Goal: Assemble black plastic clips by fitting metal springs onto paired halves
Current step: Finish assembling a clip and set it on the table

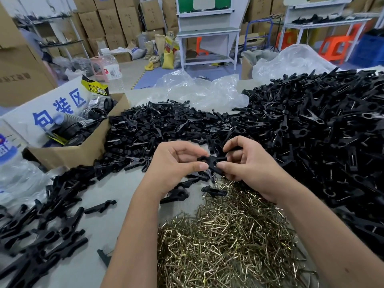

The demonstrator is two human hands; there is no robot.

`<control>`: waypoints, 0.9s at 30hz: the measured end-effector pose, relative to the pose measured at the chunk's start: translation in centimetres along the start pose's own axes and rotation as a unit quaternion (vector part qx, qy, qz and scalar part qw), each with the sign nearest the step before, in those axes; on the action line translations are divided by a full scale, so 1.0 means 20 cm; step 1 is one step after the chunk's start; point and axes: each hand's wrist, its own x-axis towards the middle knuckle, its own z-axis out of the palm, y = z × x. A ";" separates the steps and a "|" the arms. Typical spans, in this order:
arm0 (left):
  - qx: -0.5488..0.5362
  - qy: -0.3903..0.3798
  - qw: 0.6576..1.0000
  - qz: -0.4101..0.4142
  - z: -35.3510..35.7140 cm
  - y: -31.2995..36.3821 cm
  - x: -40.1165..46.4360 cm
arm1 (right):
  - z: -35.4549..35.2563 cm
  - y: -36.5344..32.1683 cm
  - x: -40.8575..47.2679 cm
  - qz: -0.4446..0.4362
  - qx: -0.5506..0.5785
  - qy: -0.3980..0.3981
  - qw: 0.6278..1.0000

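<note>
Sprawling from 9 to 3 o'clock across the grey table (124, 204): heaps of matte black plastic clip halves (158, 125). Springs (224, 235), brassy bent wire, tangled at 6 o'clock. Dead centre, left hand (176, 163) and right hand (247, 165) both pinch one paired clip (212, 162), fingers curled round it.

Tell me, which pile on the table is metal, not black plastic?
The springs pile, nearest the person, below both hands: shiny brass-coloured bent wire. All other piles are black clip parts.
</note>
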 end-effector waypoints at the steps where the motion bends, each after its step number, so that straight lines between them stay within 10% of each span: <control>1: -0.005 -0.002 1.000 0.001 0.00 0.00 0.00 | 0.00 0.00 0.00 -0.001 0.008 0.002 1.000; 9: -0.143 0.002 0.989 0.047 0.01 0.02 0.00 | 0.03 -0.02 -0.01 0.008 0.347 -0.055 0.936; 27: -0.140 0.053 0.986 0.071 0.05 0.02 0.02 | 0.11 0.03 -0.02 0.067 0.477 -0.150 0.863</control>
